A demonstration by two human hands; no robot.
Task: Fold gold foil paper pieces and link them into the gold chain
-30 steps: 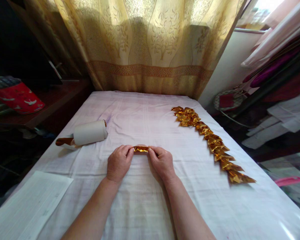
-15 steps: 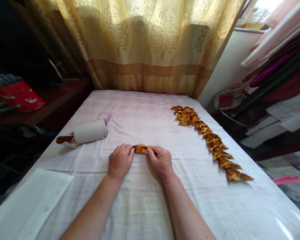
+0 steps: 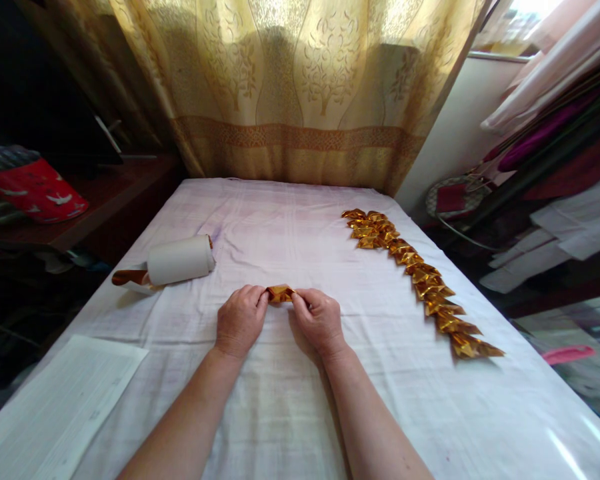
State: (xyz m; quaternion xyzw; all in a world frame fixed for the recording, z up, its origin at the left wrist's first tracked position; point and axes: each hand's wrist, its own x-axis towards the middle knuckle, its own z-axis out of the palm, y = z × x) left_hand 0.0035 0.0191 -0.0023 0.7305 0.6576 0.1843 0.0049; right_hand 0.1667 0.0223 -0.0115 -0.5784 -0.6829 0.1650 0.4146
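Observation:
A small folded piece of gold foil point(image 3: 280, 293) is pinched between both hands at the middle of the white-covered table point(image 3: 300, 400). My left hand point(image 3: 240, 320) grips its left end with curled fingers. My right hand point(image 3: 317, 320) grips its right end, fingers closed too. A long row of several folded gold foil pieces point(image 3: 420, 280) lies on the cloth to the right, running from the far middle toward the near right. A white roll point(image 3: 180, 261) with a gold foil tail lies to the left of my hands.
A white sheet of paper point(image 3: 60, 407) rests at the table's near left corner. A gold patterned curtain point(image 3: 300, 87) hangs behind the far edge. A dark shelf with a red bag point(image 3: 35, 190) is at left; stacked fabrics point(image 3: 555, 133) stand at right.
My hands have drawn closer together, and the foil strip between them has become shorter and more bunched. The view has tilted slightly.

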